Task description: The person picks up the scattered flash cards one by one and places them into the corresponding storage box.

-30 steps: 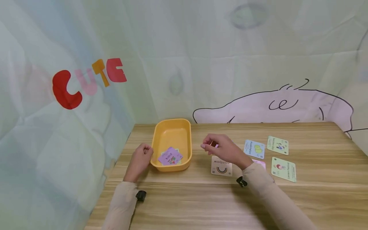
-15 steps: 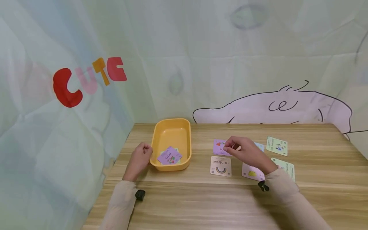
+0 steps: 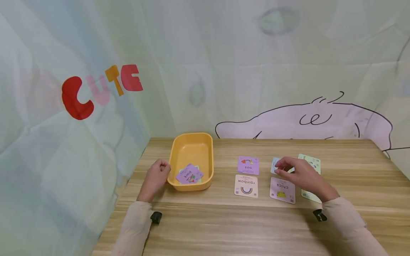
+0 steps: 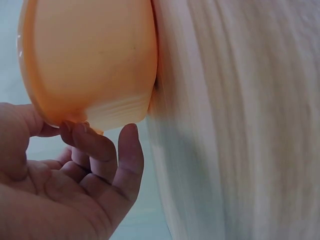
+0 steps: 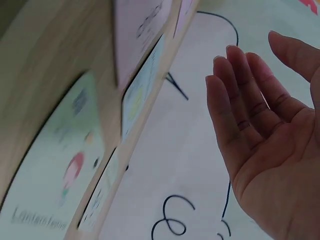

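My left hand (image 3: pixel 155 179) pinches the near-left rim of a yellow plastic bin (image 3: pixel 192 151) between thumb and curled fingers; the left wrist view shows the bin's outer wall (image 4: pixel 95 55) beside the fingers. A purple "park" card (image 3: pixel 189 174) lies inside it, over another card. My right hand (image 3: pixel 301 174) hovers over the cards on the right, holding nothing, its fingers loosely bent in the right wrist view. Partly behind it are a blue card (image 3: pixel 274 165) and two green cards, one far (image 3: pixel 315 161) and one near (image 3: pixel 310 196). The pink "chick" card (image 3: pixel 282 190) lies just below it.
Between bin and right hand lie a purple "zoo" card (image 3: pixel 248 166) and, nearer, a cream "rainbow" card (image 3: pixel 246 185). All rest flat on the wooden table (image 3: pixel 224 227). A printed curtain (image 3: pixel 179 89) hangs behind the table and along its left side.
My right hand has moved right, away from the purple "zoo" card, which now lies uncovered on the table behind the "rainbow" card. The left hand and bin have stayed put.
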A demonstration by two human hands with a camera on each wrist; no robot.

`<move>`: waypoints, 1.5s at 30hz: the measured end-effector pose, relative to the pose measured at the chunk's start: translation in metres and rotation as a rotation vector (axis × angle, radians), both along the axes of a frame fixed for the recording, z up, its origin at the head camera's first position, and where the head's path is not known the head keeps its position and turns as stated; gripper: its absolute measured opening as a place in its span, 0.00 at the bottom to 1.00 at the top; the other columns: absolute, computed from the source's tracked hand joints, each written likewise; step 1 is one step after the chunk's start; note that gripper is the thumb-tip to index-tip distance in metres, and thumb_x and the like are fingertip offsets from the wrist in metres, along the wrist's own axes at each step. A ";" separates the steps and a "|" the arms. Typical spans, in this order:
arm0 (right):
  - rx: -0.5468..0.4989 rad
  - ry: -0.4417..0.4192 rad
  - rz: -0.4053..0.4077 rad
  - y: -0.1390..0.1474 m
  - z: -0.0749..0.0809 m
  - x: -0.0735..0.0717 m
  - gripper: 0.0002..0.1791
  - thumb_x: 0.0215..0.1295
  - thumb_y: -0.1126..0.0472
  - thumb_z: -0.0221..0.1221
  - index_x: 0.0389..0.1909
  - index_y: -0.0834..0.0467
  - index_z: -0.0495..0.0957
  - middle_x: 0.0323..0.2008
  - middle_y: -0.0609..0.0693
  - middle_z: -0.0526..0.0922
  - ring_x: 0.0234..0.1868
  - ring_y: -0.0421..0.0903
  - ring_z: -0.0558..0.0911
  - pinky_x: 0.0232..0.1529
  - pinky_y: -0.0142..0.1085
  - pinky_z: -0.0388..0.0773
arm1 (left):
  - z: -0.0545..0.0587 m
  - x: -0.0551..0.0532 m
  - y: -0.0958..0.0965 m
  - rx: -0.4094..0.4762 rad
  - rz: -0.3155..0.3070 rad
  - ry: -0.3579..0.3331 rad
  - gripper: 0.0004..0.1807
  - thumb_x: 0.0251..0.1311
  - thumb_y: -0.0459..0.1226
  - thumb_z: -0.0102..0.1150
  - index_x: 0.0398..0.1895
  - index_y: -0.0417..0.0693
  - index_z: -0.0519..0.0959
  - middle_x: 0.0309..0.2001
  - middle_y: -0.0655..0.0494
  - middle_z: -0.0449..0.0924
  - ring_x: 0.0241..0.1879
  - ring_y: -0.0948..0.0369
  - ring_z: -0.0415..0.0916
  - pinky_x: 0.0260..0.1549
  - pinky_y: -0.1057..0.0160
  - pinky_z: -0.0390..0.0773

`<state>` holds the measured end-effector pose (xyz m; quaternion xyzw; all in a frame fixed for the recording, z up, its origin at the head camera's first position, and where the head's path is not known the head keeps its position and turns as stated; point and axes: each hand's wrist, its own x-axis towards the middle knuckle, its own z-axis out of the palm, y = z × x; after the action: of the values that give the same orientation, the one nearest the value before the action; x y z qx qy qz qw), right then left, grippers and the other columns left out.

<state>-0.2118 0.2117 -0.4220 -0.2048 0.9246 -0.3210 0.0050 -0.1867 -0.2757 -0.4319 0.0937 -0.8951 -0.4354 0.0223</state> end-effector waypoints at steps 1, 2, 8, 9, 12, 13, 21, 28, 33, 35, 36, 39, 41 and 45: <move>0.002 0.001 -0.003 0.005 -0.001 0.001 0.09 0.67 0.56 0.66 0.44 0.55 0.83 0.37 0.44 0.84 0.41 0.44 0.82 0.41 0.37 0.82 | 0.000 0.000 0.000 -0.001 0.000 0.000 0.14 0.74 0.41 0.46 0.49 0.38 0.73 0.36 0.49 0.73 0.31 0.58 0.70 0.29 0.64 0.73; 0.003 0.003 -0.006 0.009 -0.002 0.002 0.10 0.67 0.57 0.66 0.45 0.56 0.83 0.37 0.44 0.84 0.41 0.44 0.81 0.42 0.36 0.82 | 0.000 0.000 0.000 -0.002 0.000 0.000 0.14 0.74 0.41 0.46 0.49 0.38 0.73 0.36 0.49 0.73 0.31 0.58 0.70 0.29 0.63 0.73; -0.010 -0.020 -0.042 0.032 -0.007 0.007 0.15 0.67 0.58 0.66 0.50 0.62 0.82 0.43 0.51 0.85 0.46 0.50 0.82 0.45 0.41 0.84 | 0.000 0.000 0.000 -0.015 0.000 0.010 0.13 0.74 0.41 0.46 0.47 0.39 0.73 0.35 0.50 0.72 0.30 0.57 0.70 0.29 0.64 0.72; -0.003 -0.022 -0.050 0.036 -0.008 0.008 0.17 0.67 0.57 0.66 0.51 0.62 0.82 0.45 0.53 0.85 0.48 0.52 0.82 0.46 0.44 0.84 | 0.000 0.000 0.000 -0.018 0.000 0.009 0.13 0.74 0.41 0.46 0.47 0.39 0.73 0.35 0.50 0.72 0.30 0.57 0.69 0.29 0.64 0.72; 0.036 -0.018 -0.068 0.048 -0.011 0.011 0.21 0.66 0.57 0.67 0.55 0.64 0.80 0.51 0.58 0.84 0.53 0.58 0.81 0.52 0.54 0.81 | -0.001 -0.001 -0.001 -0.014 0.002 0.006 0.13 0.74 0.41 0.46 0.47 0.39 0.73 0.35 0.50 0.72 0.31 0.57 0.70 0.29 0.64 0.72; 0.054 -0.012 -0.072 0.052 -0.012 0.012 0.22 0.65 0.58 0.67 0.56 0.65 0.80 0.52 0.61 0.83 0.54 0.60 0.80 0.53 0.58 0.79 | -0.001 -0.001 -0.001 -0.015 0.001 0.005 0.13 0.74 0.41 0.46 0.48 0.39 0.73 0.36 0.50 0.72 0.31 0.57 0.70 0.29 0.64 0.73; 0.183 0.000 -0.113 0.084 -0.019 0.015 0.35 0.58 0.50 0.72 0.58 0.70 0.77 0.57 0.73 0.76 0.58 0.72 0.74 0.55 0.68 0.71 | -0.003 -0.001 -0.001 -0.006 0.000 0.005 0.13 0.74 0.40 0.46 0.48 0.39 0.73 0.35 0.50 0.72 0.31 0.58 0.70 0.29 0.64 0.72; 0.247 -0.075 -0.153 0.098 -0.024 0.016 0.50 0.54 0.39 0.72 0.63 0.74 0.71 0.60 0.79 0.69 0.59 0.76 0.69 0.55 0.70 0.69 | -0.003 0.000 -0.001 0.001 0.002 0.004 0.13 0.75 0.41 0.46 0.48 0.39 0.73 0.35 0.50 0.72 0.31 0.58 0.70 0.28 0.64 0.73; 0.242 -0.117 -0.166 0.101 -0.025 0.016 0.51 0.53 0.39 0.73 0.63 0.77 0.69 0.60 0.80 0.66 0.60 0.77 0.67 0.57 0.71 0.66 | -0.003 0.000 -0.001 0.004 -0.001 0.002 0.13 0.75 0.41 0.46 0.48 0.39 0.73 0.35 0.50 0.72 0.31 0.58 0.70 0.28 0.64 0.72; 0.234 -0.128 -0.167 0.102 -0.025 0.016 0.51 0.53 0.41 0.73 0.63 0.77 0.69 0.60 0.80 0.65 0.59 0.76 0.68 0.57 0.71 0.66 | -0.003 0.000 -0.001 0.008 -0.003 0.001 0.13 0.75 0.41 0.46 0.48 0.39 0.73 0.36 0.50 0.72 0.31 0.58 0.70 0.28 0.64 0.73; 0.233 -0.133 -0.169 0.102 -0.025 0.016 0.50 0.53 0.42 0.74 0.62 0.77 0.70 0.60 0.80 0.65 0.58 0.76 0.68 0.56 0.71 0.67 | -0.003 0.000 -0.001 0.010 -0.004 0.001 0.13 0.75 0.40 0.46 0.48 0.39 0.73 0.35 0.50 0.72 0.31 0.58 0.70 0.28 0.64 0.73; 0.240 -0.129 -0.165 0.102 -0.023 0.015 0.48 0.52 0.43 0.74 0.61 0.76 0.72 0.58 0.79 0.66 0.55 0.74 0.71 0.54 0.70 0.70 | -0.002 -0.001 0.000 0.010 -0.004 0.003 0.13 0.75 0.40 0.45 0.48 0.39 0.72 0.35 0.50 0.72 0.30 0.58 0.70 0.28 0.64 0.73; 0.249 -0.131 -0.167 0.102 -0.023 0.014 0.47 0.52 0.42 0.74 0.60 0.75 0.74 0.57 0.78 0.67 0.54 0.73 0.72 0.53 0.69 0.71 | -0.002 0.000 0.000 0.009 -0.004 0.003 0.13 0.75 0.40 0.45 0.48 0.39 0.72 0.35 0.50 0.71 0.30 0.58 0.70 0.28 0.64 0.73; 0.257 -0.121 -0.165 0.102 -0.021 0.011 0.41 0.55 0.43 0.73 0.56 0.74 0.77 0.55 0.76 0.70 0.52 0.70 0.74 0.53 0.67 0.72 | -0.001 0.000 0.000 0.003 -0.004 0.001 0.13 0.75 0.40 0.45 0.48 0.39 0.72 0.35 0.50 0.71 0.31 0.58 0.69 0.28 0.64 0.72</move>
<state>-0.2012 0.3138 -0.4433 -0.1062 0.9697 -0.2113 0.0606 -0.1871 -0.2758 -0.4333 0.0920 -0.8947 -0.4366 0.0216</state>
